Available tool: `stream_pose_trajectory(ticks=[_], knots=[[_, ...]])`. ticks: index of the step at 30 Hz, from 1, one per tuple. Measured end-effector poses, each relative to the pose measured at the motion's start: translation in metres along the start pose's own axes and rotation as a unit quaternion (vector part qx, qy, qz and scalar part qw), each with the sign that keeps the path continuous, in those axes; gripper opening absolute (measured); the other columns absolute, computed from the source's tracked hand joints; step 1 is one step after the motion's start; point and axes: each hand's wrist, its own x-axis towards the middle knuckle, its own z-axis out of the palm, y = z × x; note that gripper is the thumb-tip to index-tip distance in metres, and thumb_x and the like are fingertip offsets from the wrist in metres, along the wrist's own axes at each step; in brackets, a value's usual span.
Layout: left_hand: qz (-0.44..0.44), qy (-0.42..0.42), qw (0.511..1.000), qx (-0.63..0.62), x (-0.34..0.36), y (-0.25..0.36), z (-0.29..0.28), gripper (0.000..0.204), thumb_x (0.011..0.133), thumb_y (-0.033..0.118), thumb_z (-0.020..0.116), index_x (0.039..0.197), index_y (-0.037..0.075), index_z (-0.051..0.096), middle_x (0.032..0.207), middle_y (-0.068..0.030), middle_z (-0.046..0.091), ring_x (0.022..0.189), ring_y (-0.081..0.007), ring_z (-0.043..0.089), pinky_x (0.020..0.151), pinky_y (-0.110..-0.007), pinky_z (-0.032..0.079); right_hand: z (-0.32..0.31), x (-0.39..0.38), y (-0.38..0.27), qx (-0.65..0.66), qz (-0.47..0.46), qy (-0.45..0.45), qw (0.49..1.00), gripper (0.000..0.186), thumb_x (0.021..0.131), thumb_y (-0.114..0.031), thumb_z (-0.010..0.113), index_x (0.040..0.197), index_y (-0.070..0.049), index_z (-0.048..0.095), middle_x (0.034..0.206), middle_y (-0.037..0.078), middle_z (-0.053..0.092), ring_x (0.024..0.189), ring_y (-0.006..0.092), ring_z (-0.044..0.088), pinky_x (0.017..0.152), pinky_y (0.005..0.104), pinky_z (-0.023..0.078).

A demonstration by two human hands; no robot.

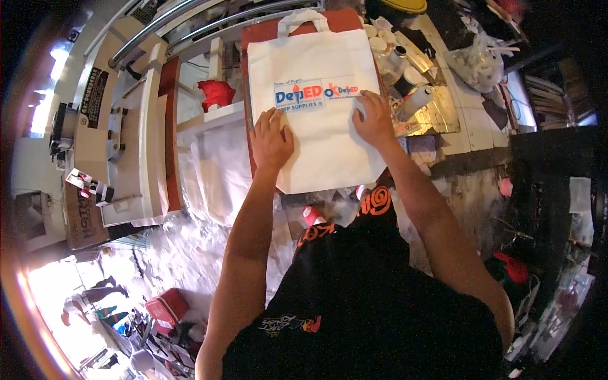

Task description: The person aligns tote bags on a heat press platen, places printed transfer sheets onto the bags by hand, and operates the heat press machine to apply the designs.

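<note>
A white cloth tote bag [329, 155] lies flat on a reddish-brown board [253, 33], with its loop handle [304, 20] at the far end. Blue, red and orange print [300, 96] runs across the bag's upper middle. Part of that print sits within a faintly darker rectangle; whether this is a separate sheet I cannot tell. My left hand [273, 143] rests on the bag just below the print's left end, fingers stretched forward. My right hand [375, 120] lies at the print's right end, thumb apart from the fingers. Neither hand appears to hold anything.
Right of the board, a cluttered surface holds a pale bottle [416, 101], jars and a gold sheet [440, 111]. A clear plastic bag [475, 60] lies beyond. At left are a white frame [212, 120], a red cloth [216, 94] and metal rails [155, 26].
</note>
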Motion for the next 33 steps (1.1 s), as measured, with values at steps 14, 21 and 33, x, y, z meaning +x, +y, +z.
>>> stream_pose_trajectory(ticks=[14,21,33], knots=[[-0.003,0.009,1.0,-0.009,-0.0011,-0.0009,0.0004,0.043,0.088,0.022,0.059,0.13,0.011,0.06,0.137,-0.0094,0.056,0.13,-0.0317,0.049,0.105,-0.048,0.04,-0.0011,0.0009,-0.0027,-0.01,-0.016,0.018,1.0,0.037,0.08,-0.015,0.068,0.113,0.0,0.063,0.124,0.018,0.062,0.119,0.0361,0.054,0.104,0.049,0.041],[0.006,0.019,1.0,-0.005,-0.0005,0.0016,0.0002,0.041,0.088,0.021,0.059,0.128,0.011,0.061,0.136,-0.0098,0.057,0.129,-0.0326,0.051,0.105,-0.048,0.04,0.0005,-0.0022,0.0015,-0.013,0.003,0.006,1.0,0.038,0.082,-0.018,0.067,0.115,0.0,0.064,0.127,0.018,0.061,0.122,0.0353,0.053,0.107,0.0489,0.04],[0.002,0.009,1.0,-0.005,-0.0027,-0.0003,0.0013,0.042,0.09,0.023,0.058,0.131,0.011,0.06,0.139,-0.0091,0.056,0.131,-0.0336,0.048,0.107,-0.049,0.039,-0.0041,-0.0017,-0.0028,-0.001,-0.001,0.006,1.0,0.039,0.082,-0.018,0.067,0.115,0.002,0.063,0.127,0.019,0.061,0.121,0.0361,0.054,0.106,0.0478,0.041]])
